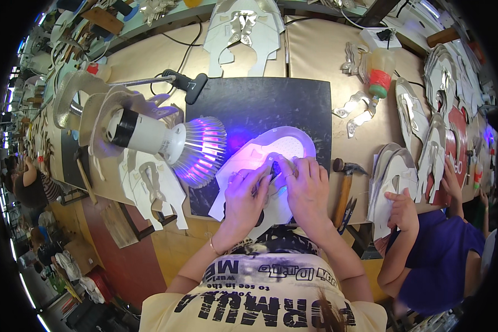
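Observation:
A white shoe upper [301,138] with a perforated toe part lies on the black work mat [260,102] in front of me, lit violet by the lamp. My left hand [242,195] pinches its inner edge near the middle, thumb and fingertips pressed together. From the other side my right hand [310,192] grips the same opening, its fingertips close to the left ones. A small dark patch shows between the fingers; what it is I cannot make out. The finned lamp [202,149] shines violet just left of the upper.
Flat upper pieces lie at left [149,180] and at the far side [265,33]. A hammer [344,191] rests right of the mat, near a glue bottle [380,72] and silvery cut pieces [359,110]. At right, a co-worker's hand [404,210] touches stacked uppers [393,171].

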Motion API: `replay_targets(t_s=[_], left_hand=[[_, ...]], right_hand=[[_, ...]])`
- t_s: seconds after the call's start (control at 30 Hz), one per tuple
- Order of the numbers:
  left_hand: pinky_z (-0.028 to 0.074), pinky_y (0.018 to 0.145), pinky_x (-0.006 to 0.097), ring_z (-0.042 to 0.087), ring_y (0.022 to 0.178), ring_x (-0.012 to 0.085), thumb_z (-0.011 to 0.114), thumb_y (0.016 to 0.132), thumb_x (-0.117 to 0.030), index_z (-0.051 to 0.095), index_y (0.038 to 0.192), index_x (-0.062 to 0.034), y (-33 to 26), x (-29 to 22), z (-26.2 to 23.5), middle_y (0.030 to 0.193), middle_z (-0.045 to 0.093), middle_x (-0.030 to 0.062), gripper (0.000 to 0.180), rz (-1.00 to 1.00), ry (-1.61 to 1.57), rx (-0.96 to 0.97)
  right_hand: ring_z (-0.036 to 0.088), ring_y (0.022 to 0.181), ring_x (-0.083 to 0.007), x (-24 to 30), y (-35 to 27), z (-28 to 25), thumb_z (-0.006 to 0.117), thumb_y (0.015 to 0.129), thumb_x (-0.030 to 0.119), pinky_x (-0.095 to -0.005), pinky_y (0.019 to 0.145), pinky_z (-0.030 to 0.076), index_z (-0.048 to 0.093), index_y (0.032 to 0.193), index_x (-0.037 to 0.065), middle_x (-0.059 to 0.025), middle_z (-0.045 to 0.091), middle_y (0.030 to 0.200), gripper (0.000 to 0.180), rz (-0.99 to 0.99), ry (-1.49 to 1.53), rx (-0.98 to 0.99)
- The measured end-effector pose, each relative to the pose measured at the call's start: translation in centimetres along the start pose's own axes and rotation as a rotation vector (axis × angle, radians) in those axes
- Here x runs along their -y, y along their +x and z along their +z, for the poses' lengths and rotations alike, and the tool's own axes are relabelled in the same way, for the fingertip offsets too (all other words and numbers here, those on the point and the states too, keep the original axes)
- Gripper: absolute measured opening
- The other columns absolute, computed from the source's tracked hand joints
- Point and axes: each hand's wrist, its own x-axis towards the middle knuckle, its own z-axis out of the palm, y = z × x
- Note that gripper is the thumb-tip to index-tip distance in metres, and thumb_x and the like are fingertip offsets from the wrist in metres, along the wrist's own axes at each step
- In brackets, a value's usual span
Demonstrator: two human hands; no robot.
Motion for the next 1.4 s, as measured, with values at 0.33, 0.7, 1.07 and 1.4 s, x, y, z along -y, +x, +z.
replay_targets(t_s=[0.33,0.7,1.07,1.4], left_hand=[[0.045,0.068,0.037,0.054,0.064,0.0223,0.069,0.088,-0.008,0.069,0.121,-0.0070,-0.1,0.5,0.0,0.078,0.061,0.0084,0.033,0.006,-0.020,0.033],[0.043,0.069,0.037,0.055,0.065,0.0231,0.069,0.088,-0.008,0.069,0.121,-0.0078,-0.2,0.7,0.0,0.078,0.059,0.0086,0.033,0.008,-0.027,0.011],[0.044,0.066,0.037,0.055,0.071,0.0234,0.070,0.087,-0.006,0.072,0.116,-0.0090,-0.3,1.3,0.5,0.078,0.057,0.0091,0.029,-0.083,-0.111,0.017],[0.047,0.064,0.032,0.058,0.071,0.0191,0.070,0.087,-0.005,0.072,0.113,-0.0051,0.0,1.1,0.0,0.083,0.066,0.0095,0.025,-0.049,-0.119,0.007]], right_hand=[[0.051,0.111,-0.0270,0.0,0.6,-0.1,0.058,0.083,0.006,-0.0453,0.093,0.036,0.058,0.135,0.015,-0.0099,0.053,0.109,0.053,0.001,-0.017,-0.007],[0.049,0.116,-0.0276,0.3,0.4,0.3,0.057,0.086,0.006,-0.0457,0.097,0.033,0.056,0.140,0.022,-0.0114,0.053,0.115,0.057,0.037,-0.085,0.021],[0.048,0.117,-0.0279,-0.1,-0.5,1.3,0.056,0.084,0.008,-0.0512,0.096,0.036,0.054,0.141,0.024,-0.0108,0.053,0.117,0.059,-0.022,-0.188,-0.013],[0.048,0.117,-0.0295,1.2,0.3,1.0,0.058,0.083,0.010,-0.0492,0.093,0.037,0.056,0.139,0.024,-0.0121,0.051,0.119,0.057,0.052,-0.162,-0.003]])
